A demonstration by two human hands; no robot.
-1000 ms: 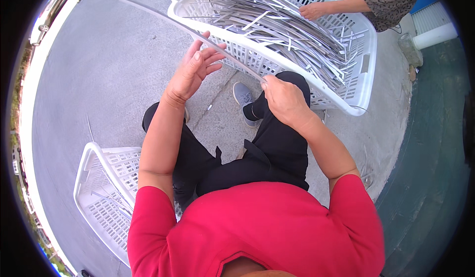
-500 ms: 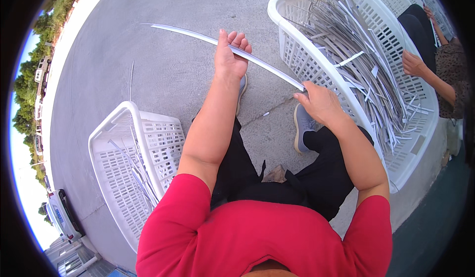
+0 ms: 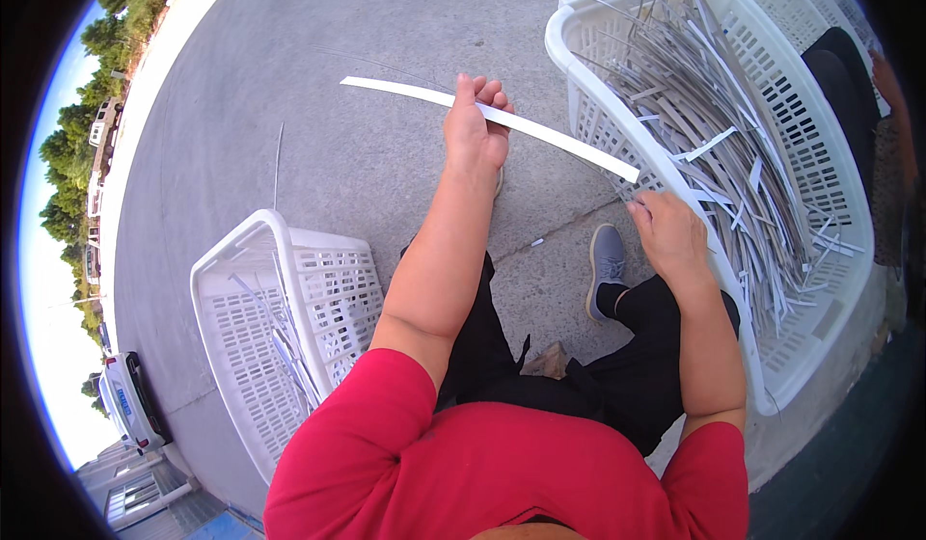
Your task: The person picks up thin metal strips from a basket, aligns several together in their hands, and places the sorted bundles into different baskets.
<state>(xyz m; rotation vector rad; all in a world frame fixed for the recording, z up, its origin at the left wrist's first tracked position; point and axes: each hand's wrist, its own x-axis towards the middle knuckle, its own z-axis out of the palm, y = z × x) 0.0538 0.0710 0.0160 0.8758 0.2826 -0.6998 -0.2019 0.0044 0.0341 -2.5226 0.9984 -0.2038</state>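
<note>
My left hand (image 3: 475, 133) is raised in front of me, fingers curled round the middle of a long, flat white strip (image 3: 569, 143). The strip slants down to the right, its pale face up. A thin, dark line runs along and behind it; whether it is a second strip I cannot tell. Just below the strip's right end, apart from it, is my right hand (image 3: 673, 236), thumb and fingers pinched together. Anything in that pinch is hidden or too small to name.
A large white slatted basket (image 3: 571, 43) at my right holds many grey and white strips (image 3: 738, 154). Another white basket (image 3: 282, 251) at my left holds several strips. A person's arm (image 3: 892, 106) shows at the far right. A white car (image 3: 133, 400) stands at the left.
The strip has turned from an edge-on, shiny look to its flat white face. My right hand has come off its end and moved down right. The view has shifted slightly.
</note>
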